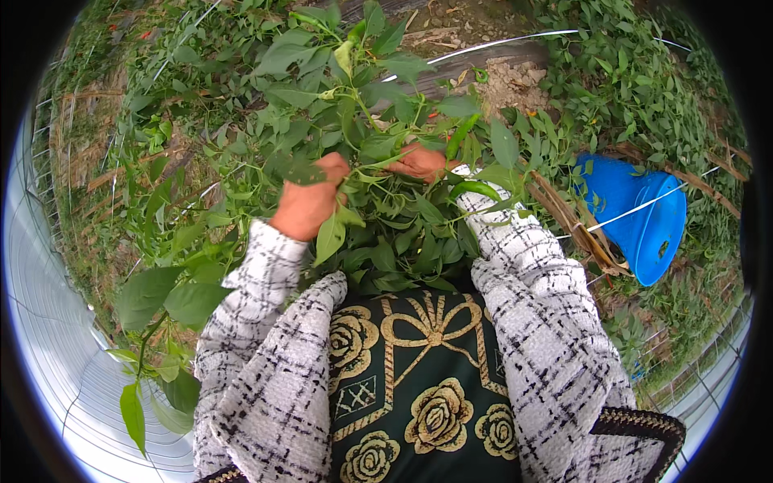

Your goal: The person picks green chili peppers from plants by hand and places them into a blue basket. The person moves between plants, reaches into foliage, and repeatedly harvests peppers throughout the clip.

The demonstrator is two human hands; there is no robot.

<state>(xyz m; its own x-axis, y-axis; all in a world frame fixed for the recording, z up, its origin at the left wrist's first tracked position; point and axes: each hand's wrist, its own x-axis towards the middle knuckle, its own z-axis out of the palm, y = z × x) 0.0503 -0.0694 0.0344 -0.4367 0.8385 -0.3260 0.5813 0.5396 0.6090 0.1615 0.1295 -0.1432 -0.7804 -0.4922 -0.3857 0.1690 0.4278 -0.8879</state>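
Both of my hands are in among the foliage of a pepper plant (380,145) right in front of my body. My left hand (314,199) is curled beside the stems, slightly blurred, with a leaf across its back; what its fingers touch is hidden. Leaves cover part of my right hand (421,163), which reaches into the plant from the right, fingertips out of sight. A long green pepper (462,136) hangs close to the right wrist. Another green pepper (475,189) lies over the right cuff. Higher up, a pale green pepper (343,58) hangs near the plant's top.
On the right a blue plastic bucket (628,211) lies tilted among plants, a white string (634,208) crossing it. Dry stalks (561,211) lean between it and my right sleeve. A leafy branch (145,344) sticks out at left. Behind are bare soil (513,84) and more pepper rows (640,66).
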